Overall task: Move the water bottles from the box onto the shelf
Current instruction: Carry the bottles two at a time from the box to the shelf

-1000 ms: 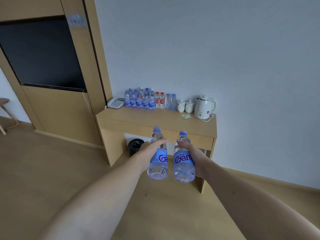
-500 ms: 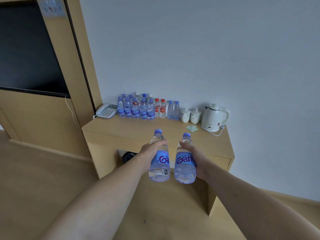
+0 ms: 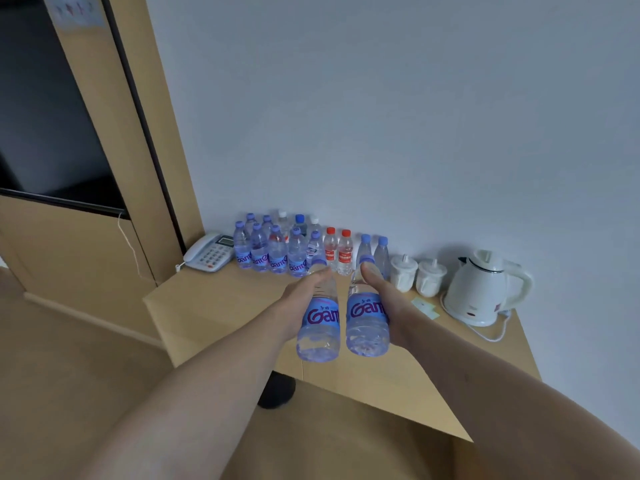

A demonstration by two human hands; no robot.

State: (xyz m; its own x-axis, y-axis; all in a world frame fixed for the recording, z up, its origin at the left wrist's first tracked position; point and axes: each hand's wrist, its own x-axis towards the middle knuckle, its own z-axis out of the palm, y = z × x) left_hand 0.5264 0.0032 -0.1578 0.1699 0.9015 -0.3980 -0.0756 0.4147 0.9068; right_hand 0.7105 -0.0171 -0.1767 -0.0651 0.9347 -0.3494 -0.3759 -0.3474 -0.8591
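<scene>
Both arms reach forward over the wooden shelf (image 3: 221, 306), each hand carrying one water bottle upright, side by side, nearly touching. Left hand (image 3: 304, 299) wraps the left bottle (image 3: 320, 323) from its outer side, thumb up along the neck, fingers curled round the body behind the blue label. Right hand (image 3: 388, 306) grips the right bottle (image 3: 367, 320) the same way, thumb laid up toward the blue cap. Both bottles hang in the air above the shelf top, not set down, in front of the row of bottles already standing there. That cluster of blue-capped bottles (image 3: 273, 251) stands at the back against the white wall (image 3: 415, 116), with two red-capped bottles (image 3: 338, 251) just right of it and two more blue-capped ones (image 3: 374, 251) beyond. White desk phone (image 3: 209, 252) sits at the shelf's left end. Two white lidded cups (image 3: 417, 277) stand right of the bottles, then a white electric kettle (image 3: 485, 289) with its cord. A small paper packet (image 3: 425, 306) lies flat near the kettle base. Dark round object (image 3: 277, 389) on the floor under the shelf, can't tell what. Box not in view.
</scene>
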